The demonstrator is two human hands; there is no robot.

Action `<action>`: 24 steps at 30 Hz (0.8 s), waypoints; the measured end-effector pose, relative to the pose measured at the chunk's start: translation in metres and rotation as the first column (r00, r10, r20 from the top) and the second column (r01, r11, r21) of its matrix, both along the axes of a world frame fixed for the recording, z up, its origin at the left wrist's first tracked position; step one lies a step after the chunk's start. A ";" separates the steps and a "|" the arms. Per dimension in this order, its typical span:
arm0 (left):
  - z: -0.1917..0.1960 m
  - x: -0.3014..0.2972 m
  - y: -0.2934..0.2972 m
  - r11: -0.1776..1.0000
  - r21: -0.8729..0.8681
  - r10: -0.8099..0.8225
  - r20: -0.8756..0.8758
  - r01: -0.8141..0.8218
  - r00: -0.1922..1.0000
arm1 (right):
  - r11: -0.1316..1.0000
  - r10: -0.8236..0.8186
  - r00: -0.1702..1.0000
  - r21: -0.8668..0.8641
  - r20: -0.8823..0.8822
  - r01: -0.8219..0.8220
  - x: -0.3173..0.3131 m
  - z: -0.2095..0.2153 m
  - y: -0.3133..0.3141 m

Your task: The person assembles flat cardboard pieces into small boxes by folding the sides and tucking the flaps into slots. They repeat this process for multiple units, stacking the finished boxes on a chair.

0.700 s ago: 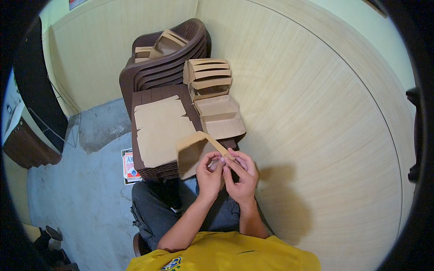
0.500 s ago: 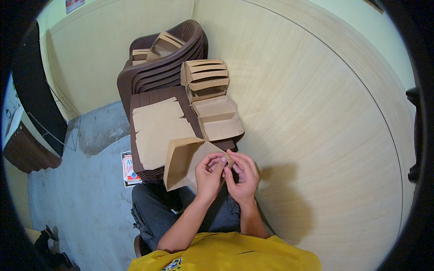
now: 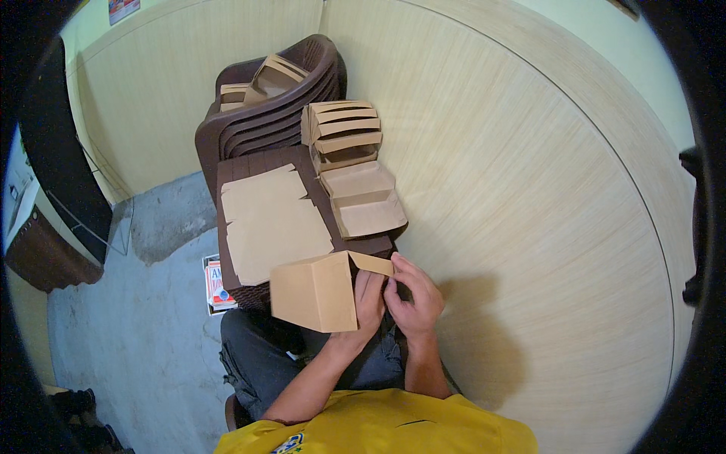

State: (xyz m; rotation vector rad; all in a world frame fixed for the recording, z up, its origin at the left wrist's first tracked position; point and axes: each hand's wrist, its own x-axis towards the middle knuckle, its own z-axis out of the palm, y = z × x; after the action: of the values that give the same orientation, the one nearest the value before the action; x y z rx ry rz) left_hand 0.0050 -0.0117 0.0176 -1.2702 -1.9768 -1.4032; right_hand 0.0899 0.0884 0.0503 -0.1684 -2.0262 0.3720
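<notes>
A partly folded brown cardboard box (image 3: 314, 291) is held over my lap, its outer panels turned up toward me and a narrow flap sticking out to the right. My left hand (image 3: 369, 309) grips the box at its right side, with the fingertips hidden beneath the flap. Thumb and fingers of my right hand (image 3: 417, 301) pinch the outer end of that flap. Just beyond the box, flat cardboard blanks (image 3: 276, 219) with slit edges lie on a dark brown woven table (image 3: 234, 165).
Along the table's right side sit an opened folded box (image 3: 367, 200) and a nested stack of boxes (image 3: 344, 132). Behind are stacked brown plastic chairs (image 3: 265, 125) with more boxes on the seat. A pale wood-panelled wall (image 3: 544, 227) closes off the right.
The box has tipped over, so its outside panels now show instead of its inside. My left hand has slid partly beneath the flap, and my right hand has moved slightly right.
</notes>
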 end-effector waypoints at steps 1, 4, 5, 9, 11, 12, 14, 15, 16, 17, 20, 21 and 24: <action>-0.004 0.002 -0.003 0.999 -0.025 0.042 -0.064 -0.044 0.997 | 1.000 0.006 0.999 -0.006 -0.036 -0.007 -0.001 -0.001 -0.001; -0.011 0.007 -0.014 0.984 -0.079 0.146 -0.151 -0.159 0.978 | 0.998 0.046 0.993 -0.038 -0.110 -0.050 -0.001 -0.004 -0.008; -0.010 0.007 -0.015 0.982 -0.091 0.151 -0.134 -0.163 0.979 | 0.996 0.062 0.989 -0.047 -0.135 -0.069 -0.002 -0.003 -0.010; -0.005 0.014 -0.009 0.914 -0.164 0.367 -0.055 -0.371 0.929 | 0.999 0.042 0.990 -0.016 -0.137 -0.044 -0.008 -0.001 -0.016; -0.001 0.005 -0.008 0.981 0.183 -0.135 0.438 0.059 0.889 | 0.999 0.031 0.994 -0.028 -0.108 -0.035 -0.009 -0.002 -0.019; 0.000 0.002 -0.007 0.954 0.284 -0.238 0.511 0.099 0.826 | 0.998 0.019 0.994 -0.064 -0.104 -0.025 -0.010 -0.003 -0.020; 0.002 0.001 -0.008 0.951 0.268 -0.290 0.590 0.156 0.754 | 0.987 -0.022 0.997 -0.163 -0.069 0.010 -0.014 -0.008 -0.019; 0.002 -0.001 -0.007 0.940 0.275 -0.333 0.626 0.201 0.705 | 0.976 -0.067 0.997 -0.209 -0.029 0.059 -0.015 -0.011 -0.017; 0.003 -0.004 -0.005 0.918 0.315 -0.393 0.651 0.240 0.650 | 0.980 -0.070 0.997 -0.189 -0.012 0.066 -0.016 -0.014 -0.016; 0.003 -0.003 -0.003 0.890 0.396 -0.456 0.799 0.226 0.393 | 0.981 -0.073 0.997 -0.178 0.013 0.075 -0.017 -0.016 -0.016; 0.002 -0.014 -0.005 0.804 0.595 -0.595 0.803 0.004 -0.038 | 0.997 -0.016 1.000 -0.070 0.017 0.017 -0.018 -0.021 -0.018; 0.003 -0.017 -0.008 0.774 0.633 -0.632 0.771 -0.015 -0.075 | 0.998 -0.009 1.000 -0.058 0.006 0.009 -0.018 -0.021 -0.019; 0.006 -0.020 -0.018 0.755 0.655 -0.654 0.755 -0.035 0.030 | 0.997 -0.071 0.997 -0.020 0.011 0.072 -0.016 -0.021 -0.016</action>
State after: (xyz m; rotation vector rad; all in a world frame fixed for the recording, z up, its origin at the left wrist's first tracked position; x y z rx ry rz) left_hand -0.0150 -0.0299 0.0237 -0.3442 -1.4812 -3.4919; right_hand 0.0742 0.0720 0.0295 -0.2553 -2.0215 0.3475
